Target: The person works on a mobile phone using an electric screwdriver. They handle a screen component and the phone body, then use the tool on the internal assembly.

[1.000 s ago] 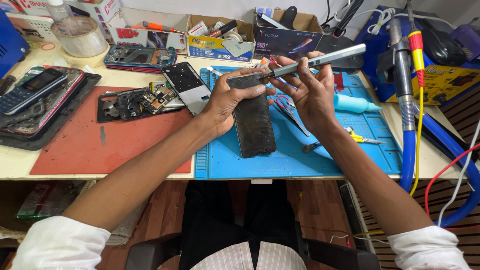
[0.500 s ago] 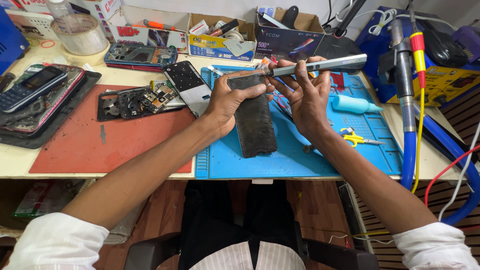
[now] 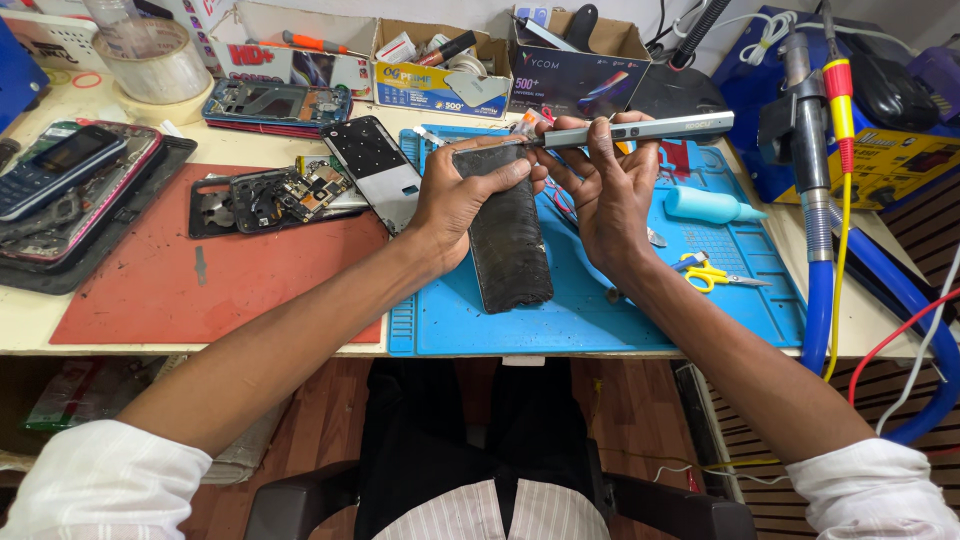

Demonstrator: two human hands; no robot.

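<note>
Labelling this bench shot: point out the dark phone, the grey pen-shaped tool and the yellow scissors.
dark phone (image 3: 512, 250), head view, middle of its back.
grey pen-shaped tool (image 3: 660, 128), head view, its barrel.
yellow scissors (image 3: 708, 275), head view, its handles.

The phone (image 3: 508, 230) is black. The mat (image 3: 640, 310) is blue, the other mat (image 3: 210, 285) red, the scissors (image 3: 712, 273) yellow.

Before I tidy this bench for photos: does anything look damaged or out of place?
Yes. On the red mat a phone lies opened up, its circuit board bare. The left hand holds a dark phone with a scuffed, dusty back, tilted over the blue mat, while the right hand holds a grey pen-shaped tool.
</note>
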